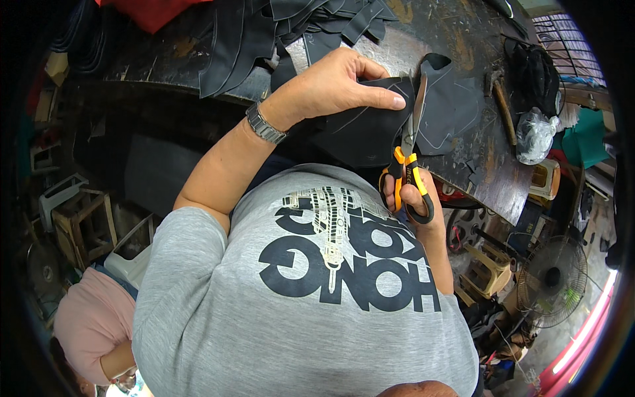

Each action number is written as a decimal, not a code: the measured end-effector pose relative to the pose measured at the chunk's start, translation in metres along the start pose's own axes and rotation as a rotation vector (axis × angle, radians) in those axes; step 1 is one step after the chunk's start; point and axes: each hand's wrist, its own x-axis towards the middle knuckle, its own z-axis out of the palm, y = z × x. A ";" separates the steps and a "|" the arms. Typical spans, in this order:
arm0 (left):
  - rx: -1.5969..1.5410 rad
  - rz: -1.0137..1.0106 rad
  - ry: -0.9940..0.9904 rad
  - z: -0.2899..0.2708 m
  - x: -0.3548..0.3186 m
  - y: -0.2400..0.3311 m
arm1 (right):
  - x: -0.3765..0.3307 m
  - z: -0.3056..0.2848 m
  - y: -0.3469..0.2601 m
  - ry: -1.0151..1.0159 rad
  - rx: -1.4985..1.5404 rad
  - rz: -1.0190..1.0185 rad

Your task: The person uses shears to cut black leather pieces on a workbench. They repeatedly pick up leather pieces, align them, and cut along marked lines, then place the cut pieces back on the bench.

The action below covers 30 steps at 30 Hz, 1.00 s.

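My right hand [413,196] grips a pair of scissors [408,149] with yellow and black handles, thumb and fingers through the loops. Its blades point away from me and are parted around the edge of a black sheet of material [370,129] with pale drawn lines. Closed on that sheet is my left hand [344,86], thumb on top, just left of the blades; a metal watch is on its wrist. Right of the blades, another part of the black material [450,112] lies on the table, with a curled strip [436,63] rising by the tips.
Cut black pieces [245,46] are heaped at the table's far side, near a red cloth [155,12]. A hammer [504,109] and a clear plastic bag [536,135] lie at the right. A fan [552,278] stands lower right; another person [96,324] is at lower left.
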 end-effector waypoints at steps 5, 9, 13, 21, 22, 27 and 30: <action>0.075 -0.015 0.027 0.005 0.000 0.000 | 0.006 0.001 0.005 -0.001 -0.026 -0.051; 0.059 -0.054 0.015 0.002 -0.001 0.002 | 0.005 -0.004 0.009 -0.016 0.018 -0.029; 0.050 -0.072 -0.017 -0.002 0.001 0.003 | 0.004 -0.008 0.011 -0.029 0.055 -0.004; 0.121 -0.088 -0.059 -0.010 0.005 0.004 | 0.000 -0.023 0.006 -0.069 -0.008 0.074; 0.094 -0.077 -0.068 -0.010 0.006 0.004 | 0.000 -0.024 0.006 -0.082 -0.018 0.065; 0.267 -0.097 -0.088 -0.015 0.009 0.003 | 0.000 -0.036 -0.004 -0.144 -0.101 0.062; 0.117 -0.056 -0.101 -0.014 0.010 0.001 | -0.002 -0.043 -0.014 -0.154 -0.149 0.110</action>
